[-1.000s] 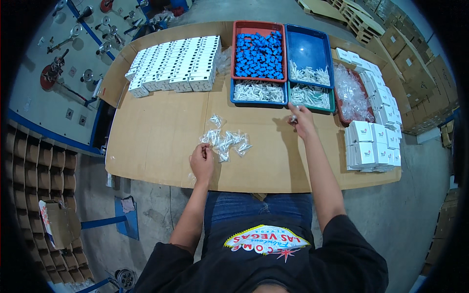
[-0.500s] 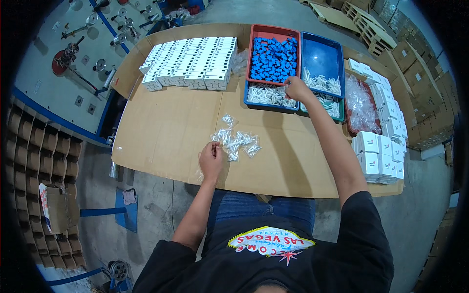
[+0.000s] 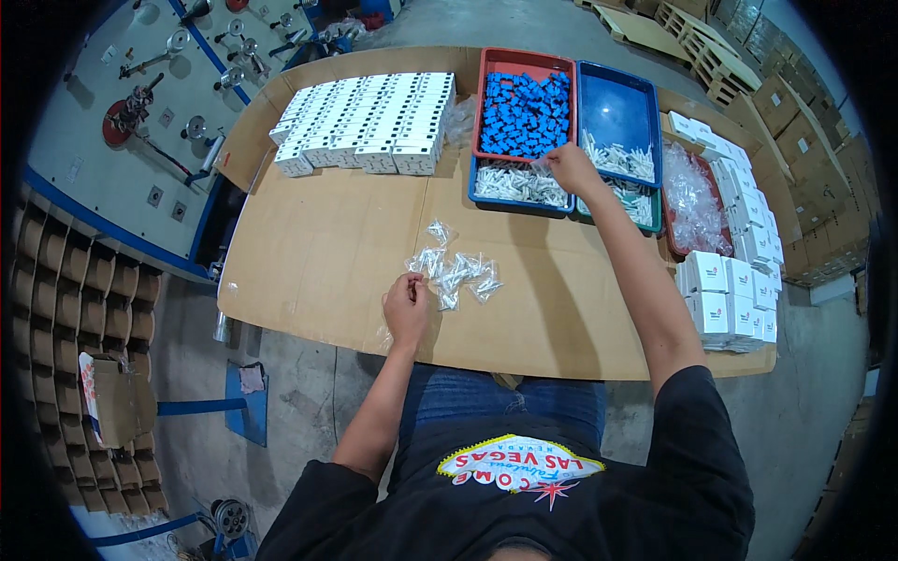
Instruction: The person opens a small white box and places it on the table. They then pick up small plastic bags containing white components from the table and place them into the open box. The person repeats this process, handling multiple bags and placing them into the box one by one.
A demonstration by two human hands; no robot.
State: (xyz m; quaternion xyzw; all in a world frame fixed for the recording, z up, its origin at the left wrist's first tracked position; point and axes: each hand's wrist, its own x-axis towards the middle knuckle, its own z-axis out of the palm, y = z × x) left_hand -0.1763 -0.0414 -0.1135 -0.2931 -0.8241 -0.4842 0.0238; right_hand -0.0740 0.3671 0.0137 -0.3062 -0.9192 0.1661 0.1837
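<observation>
Right hand [image 3: 572, 171], upper centre, near white pegs [image 3: 516, 183]; left hand [image 3: 407, 309], frame centre, beside clear packets [image 3: 453, 274]; cannot tell either grip's state.

Slim white pieces [image 3: 514, 184] lie jumbled in a blue tray [image 3: 519, 206] at the upper centre. Small clear bags [image 3: 456, 273], containing similar pale pieces, form a loose, partly overlapping group near the frame's middle.
</observation>
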